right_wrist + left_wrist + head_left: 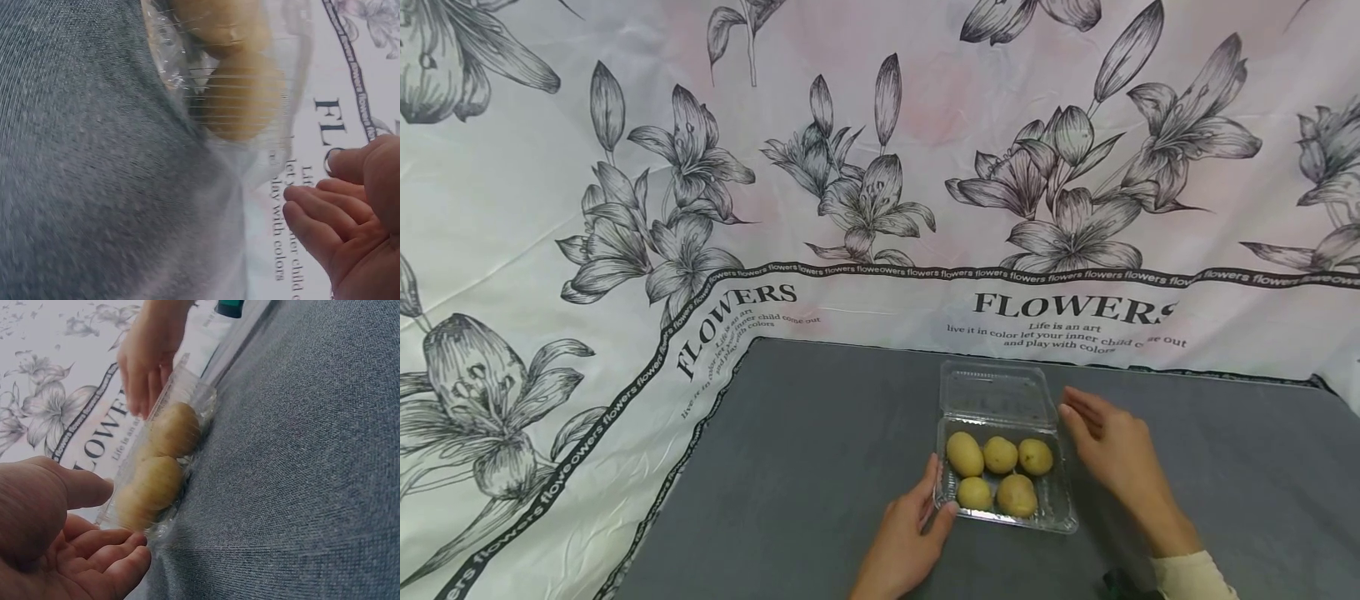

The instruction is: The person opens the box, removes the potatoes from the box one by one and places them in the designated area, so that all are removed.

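A clear plastic clamshell box (pixel 1055 518) stands on the grey cloth with several yellow potatoes (pixel 1017 496) in its base. Its lid (pixel 996 392) is flipped back on the far side. At the near left corner is my left hand (pixel 901 533), index finger along the left wall and thumb by the front edge. The left wrist view shows its fingers (pixel 128 565) loosely bent at the box's end, thumb apart from them. My right hand (pixel 1116 454) hovers by the lid's right edge, fingers bent softly. In the right wrist view nothing lies between its thumb and fingers (pixel 315 212).
Grey cloth (pixel 820 433) covers the table. Behind it and to the left hangs a white sheet (pixel 865 308) printed with flowers and lettering. A small dark object (pixel 1123 585) sits beside the right sleeve (pixel 1193 577) at the bottom edge of the head view.
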The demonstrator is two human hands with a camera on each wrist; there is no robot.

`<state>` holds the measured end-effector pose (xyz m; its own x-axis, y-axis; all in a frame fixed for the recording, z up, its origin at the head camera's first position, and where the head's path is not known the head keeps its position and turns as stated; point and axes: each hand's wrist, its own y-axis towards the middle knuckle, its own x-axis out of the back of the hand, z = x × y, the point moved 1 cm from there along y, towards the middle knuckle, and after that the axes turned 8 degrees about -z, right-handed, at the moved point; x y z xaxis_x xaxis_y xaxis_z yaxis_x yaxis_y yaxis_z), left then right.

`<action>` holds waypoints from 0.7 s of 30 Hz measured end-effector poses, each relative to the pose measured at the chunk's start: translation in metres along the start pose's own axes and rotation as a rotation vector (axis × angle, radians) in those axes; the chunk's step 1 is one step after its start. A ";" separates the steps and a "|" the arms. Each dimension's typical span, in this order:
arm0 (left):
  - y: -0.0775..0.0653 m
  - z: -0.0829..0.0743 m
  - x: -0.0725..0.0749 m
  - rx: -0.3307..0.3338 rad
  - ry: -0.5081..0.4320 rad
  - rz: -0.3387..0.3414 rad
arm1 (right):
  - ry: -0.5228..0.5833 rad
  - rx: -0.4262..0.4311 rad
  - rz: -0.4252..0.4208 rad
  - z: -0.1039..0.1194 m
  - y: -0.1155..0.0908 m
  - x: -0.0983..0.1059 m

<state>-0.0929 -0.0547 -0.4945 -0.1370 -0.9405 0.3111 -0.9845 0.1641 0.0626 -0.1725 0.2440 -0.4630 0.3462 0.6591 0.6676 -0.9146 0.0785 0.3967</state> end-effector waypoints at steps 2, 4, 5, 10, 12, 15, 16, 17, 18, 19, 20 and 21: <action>0.001 0.001 0.000 0.000 -0.008 0.001 | 0.003 0.026 -0.014 0.004 0.000 0.004; 0.001 0.001 0.000 -0.001 -0.010 0.001 | 0.003 0.047 -0.012 0.009 -0.001 0.007; 0.001 0.001 0.000 -0.002 -0.013 0.002 | 0.002 0.057 -0.007 0.011 -0.002 0.009; 0.001 0.001 0.000 0.002 -0.014 0.001 | -0.001 0.121 0.035 0.019 -0.007 0.014; 0.000 0.001 0.000 0.003 -0.007 -0.002 | -0.003 0.166 0.058 0.021 -0.010 0.014; 0.000 0.001 0.000 0.004 -0.006 0.000 | -0.018 0.261 0.093 0.022 -0.015 0.014; 0.000 0.001 0.000 0.003 -0.003 0.001 | -0.025 0.303 0.100 0.022 -0.016 0.013; 0.000 0.002 0.000 0.004 -0.003 0.001 | -0.025 0.344 0.108 0.022 -0.018 0.013; -0.001 0.002 0.000 0.003 -0.002 0.002 | -0.028 0.387 0.117 0.022 -0.019 0.012; -0.001 0.003 0.000 0.003 -0.003 0.003 | -0.019 0.423 0.129 0.022 -0.021 0.012; -0.001 0.003 0.000 0.001 -0.002 0.002 | -0.004 0.461 0.145 0.022 -0.022 0.011; -0.001 0.003 0.000 0.000 0.000 0.001 | 0.008 0.490 0.165 0.023 -0.023 0.011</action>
<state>-0.0924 -0.0557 -0.4978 -0.1381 -0.9402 0.3113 -0.9843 0.1652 0.0626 -0.1428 0.2326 -0.4506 0.2021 0.6394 0.7419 -0.7511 -0.3849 0.5363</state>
